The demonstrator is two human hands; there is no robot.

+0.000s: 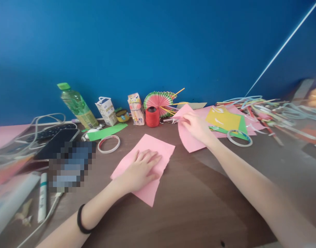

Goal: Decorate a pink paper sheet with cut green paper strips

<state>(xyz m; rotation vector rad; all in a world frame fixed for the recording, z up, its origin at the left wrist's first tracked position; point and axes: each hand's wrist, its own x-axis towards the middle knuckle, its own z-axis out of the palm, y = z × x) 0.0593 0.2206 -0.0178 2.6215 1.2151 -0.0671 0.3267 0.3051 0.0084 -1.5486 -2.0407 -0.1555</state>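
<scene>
My left hand [141, 169] lies flat, fingers stretched out, on a pink paper sheet [147, 151] with a torn right edge, in the middle of the brown table [189, 206]. My right hand [196, 127] reaches further back and pinches the edge of a second pink paper piece [186, 137], lifting it slightly. Close to that hand's fingertips lies a small metal tool [169, 120], possibly scissors; I cannot tell whether the hand touches it.
A tape ring [108, 144] and a green strip [106, 132] lie left of the sheet. At the blue wall stand a green bottle [77, 105], two small cartons [106, 110], a red cup [152, 117] and a paper fan [158, 100]. Coloured sheets, another tape ring [239, 137] and paper strips fill the right; cables, a phone and a pen the left.
</scene>
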